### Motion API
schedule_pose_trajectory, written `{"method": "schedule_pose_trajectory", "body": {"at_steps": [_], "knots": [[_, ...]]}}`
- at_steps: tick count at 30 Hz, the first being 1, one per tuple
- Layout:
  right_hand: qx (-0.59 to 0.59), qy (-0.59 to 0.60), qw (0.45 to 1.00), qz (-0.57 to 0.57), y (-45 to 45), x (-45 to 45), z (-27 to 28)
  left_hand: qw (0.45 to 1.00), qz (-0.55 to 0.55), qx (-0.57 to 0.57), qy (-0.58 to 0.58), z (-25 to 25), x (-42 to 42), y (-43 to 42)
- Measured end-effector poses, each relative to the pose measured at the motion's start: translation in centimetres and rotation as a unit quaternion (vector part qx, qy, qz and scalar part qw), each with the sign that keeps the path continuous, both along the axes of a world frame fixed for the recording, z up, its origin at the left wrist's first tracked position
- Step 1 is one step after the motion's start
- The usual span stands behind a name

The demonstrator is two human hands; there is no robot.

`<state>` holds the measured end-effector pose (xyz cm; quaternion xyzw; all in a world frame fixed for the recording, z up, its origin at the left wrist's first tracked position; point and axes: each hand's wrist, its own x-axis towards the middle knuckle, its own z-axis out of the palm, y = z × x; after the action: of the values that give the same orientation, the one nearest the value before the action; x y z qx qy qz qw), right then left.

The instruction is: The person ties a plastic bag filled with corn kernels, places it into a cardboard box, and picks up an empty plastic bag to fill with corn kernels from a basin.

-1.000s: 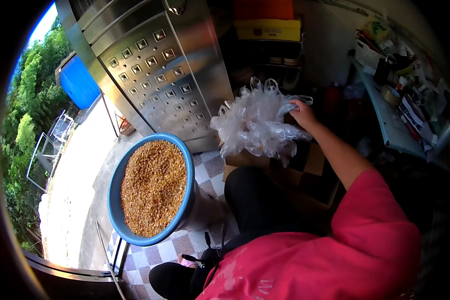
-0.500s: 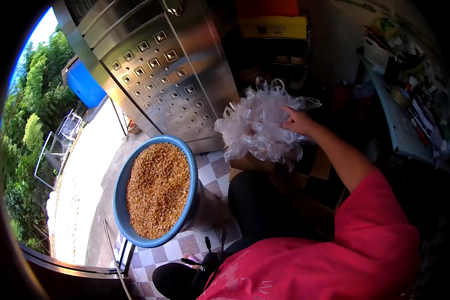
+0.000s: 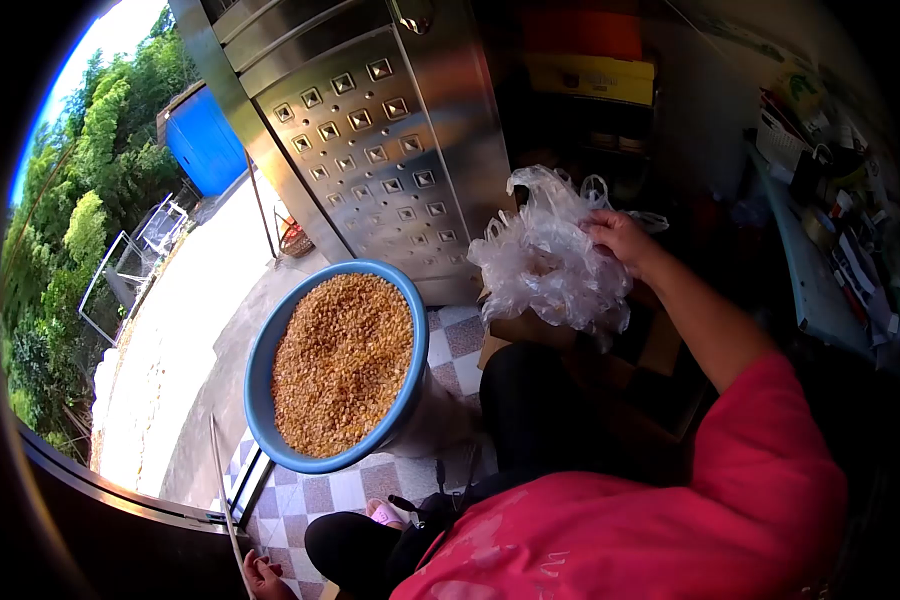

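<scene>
Right hand [image 3: 618, 240]: raised ahead of the body; clear plastic bags [image 3: 555, 262] are grasped at the right side of their bundle, with the fingers closed on the thin film

Left hand [image 3: 263, 577]: partly shown at the lower edge, beside a thin stick [image 3: 223, 485]; whether the stick is gripped or only neared cannot be told

Clear plastic bags, one loose bundle: crumpled, with loop handles standing up at the top; held over a cardboard box [image 3: 660, 345], between the metal door [image 3: 450, 115] and the right forearm

Corn kernels [image 3: 343, 365], dried, golden brown: heaped in a blue-rimmed tub [image 3: 256, 390] and apart from the bags; the tub is stood near the doorway, on checkered floor tiles [image 3: 347, 490]

Stage shown: the tub is judged to be filled nearly to its rim; the bags are gathered together, and none is seen laid apart; no kernels can be made out in them; whether any bag has been singled out by the right hand cannot be told

Surroundings: a yellow box [image 3: 590, 80] is kept in the dim area beyond the bags; a pale desk [image 3: 820, 310] at the right is cluttered with small articles; a pink slipper [image 3: 385, 513] is worn at the lower centre; a wicker basket [image 3: 295, 240] is placed outside the door
</scene>
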<state>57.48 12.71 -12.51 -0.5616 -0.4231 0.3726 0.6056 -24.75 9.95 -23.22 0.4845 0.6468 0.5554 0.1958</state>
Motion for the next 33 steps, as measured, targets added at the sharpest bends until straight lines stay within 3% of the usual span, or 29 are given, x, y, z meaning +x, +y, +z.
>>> {"method": "schedule_pose_trajectory", "body": {"at_steps": [3, 5, 9, 11, 13, 15, 16, 19, 20, 22, 23, 25, 27, 29, 31, 33], "knots": [[0.011, 0.057, 0.998, 0.006, 1.8, -2.4, 0.9, 0.997, -0.056, 0.037, 0.026, 5.4, 9.2, 2.3], [0.018, 0.129, 0.988, 0.082, 3.2, -4.8, 1.9, 0.992, -0.117, 0.054, 0.012, 7.8, 14.5, 4.3], [0.026, 0.114, 0.976, 0.185, 6.5, -10.9, 3.5, 0.948, -0.292, 0.088, -0.095, 9.3, 21.5, 8.7], [0.002, 0.053, 0.971, 0.235, 7.0, -15.0, 5.4, 0.932, -0.340, 0.040, -0.118, 9.6, 24.2, 10.7], [0.000, 0.095, 0.951, 0.295, 8.8, -18.5, 5.5, 0.907, -0.405, 0.016, -0.118, 9.7, 26.5, 12.3], [0.036, -0.067, 0.925, 0.372, 10.6, -21.8, 5.4, 0.856, -0.474, -0.020, -0.204, 10.0, 28.3, 13.4], [0.031, -0.076, 0.918, 0.387, 11.6, -23.3, 5.1, 0.824, -0.505, -0.030, -0.256, 10.0, 28.8, 14.3], [0.108, -0.265, 0.849, 0.444, 14.7, -27.7, 3.7, 0.746, -0.510, -0.100, -0.416, 10.0, 29.2, 15.5], [0.136, -0.327, 0.824, 0.443, 15.1, -29.5, 4.0, 0.747, -0.502, -0.093, -0.426, 9.5, 28.7, 15.8], [0.148, -0.323, 0.823, 0.443, 16.0, -32.0, 3.4, 0.675, -0.530, -0.014, -0.513, 8.4, 27.8, 16.6], [0.164, -0.314, 0.829, 0.432, 16.4, -32.7, 3.0, 0.674, -0.525, -0.012, -0.519, 8.1, 27.2, 17.1], [0.174, -0.346, 0.824, 0.414, 17.7, -33.4, 2.2, 0.793, -0.483, 0.044, -0.369, 8.5, 26.2, 18.0], [0.194, -0.371, 0.819, 0.393, 19.1, -34.2, 1.6, 0.816, -0.478, 0.053, -0.321, 8.5, 24.9, 18.6], [0.284, -0.447, 0.764, 0.368, 20.4, -34.3, 1.5, 0.840, -0.420, 0.019, -0.343, 8.8, 24.0, 18.6], [0.275, -0.465, 0.771, 0.337, 22.1, -33.7, 0.2, 0.848, -0.375, 0.038, -0.372, 9.1, 24.1, 18.4], [0.206, -0.441, 0.833, 0.264, 23.2, -33.3, 0.0, 0.887, -0.310, 0.108, -0.325, 8.6, 24.0, 18.7]]}}
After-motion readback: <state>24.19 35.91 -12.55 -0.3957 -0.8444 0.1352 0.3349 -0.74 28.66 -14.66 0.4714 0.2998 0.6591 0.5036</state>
